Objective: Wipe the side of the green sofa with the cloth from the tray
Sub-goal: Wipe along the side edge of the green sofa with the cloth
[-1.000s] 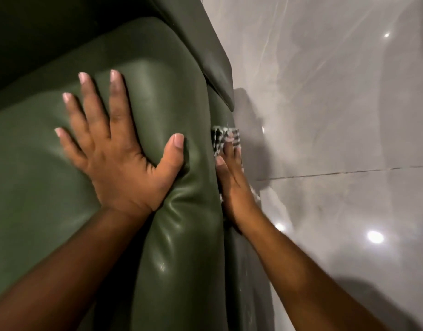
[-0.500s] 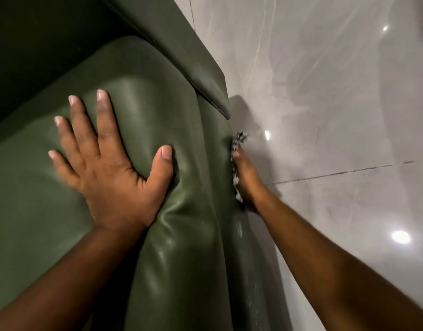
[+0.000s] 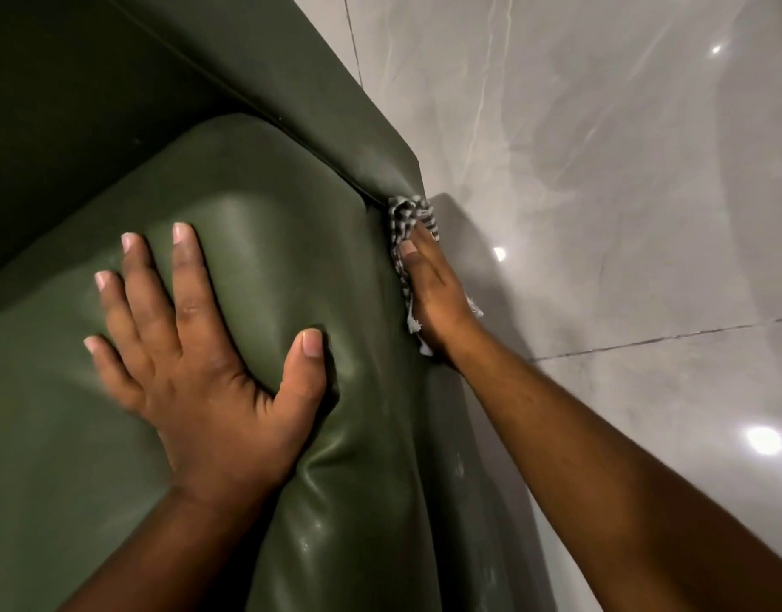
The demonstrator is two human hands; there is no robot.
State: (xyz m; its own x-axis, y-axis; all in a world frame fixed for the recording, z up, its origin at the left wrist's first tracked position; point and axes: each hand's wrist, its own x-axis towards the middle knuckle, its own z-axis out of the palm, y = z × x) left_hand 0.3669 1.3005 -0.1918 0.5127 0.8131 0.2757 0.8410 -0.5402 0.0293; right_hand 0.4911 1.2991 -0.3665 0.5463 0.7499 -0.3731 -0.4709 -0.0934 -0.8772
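The green leather sofa [image 3: 265, 223] fills the left and middle of the head view, seen from above. My left hand [image 3: 204, 360] lies flat with fingers spread on the padded top of its arm. My right hand [image 3: 433, 289] reaches down the sofa's outer side and presses a black-and-white checked cloth [image 3: 409, 216] against it, just under the corner of the upper panel. The cloth's frayed white ends stick out below my palm. Most of the cloth is hidden under the hand.
A glossy grey tiled floor [image 3: 623, 192] lies right of the sofa, with a dark grout line and bright light reflections. The tray is not in view.
My right hand slid the cloth along the sofa's side, away from me, up to the corner of the upper panel. My left hand stayed pressed on the arm top.
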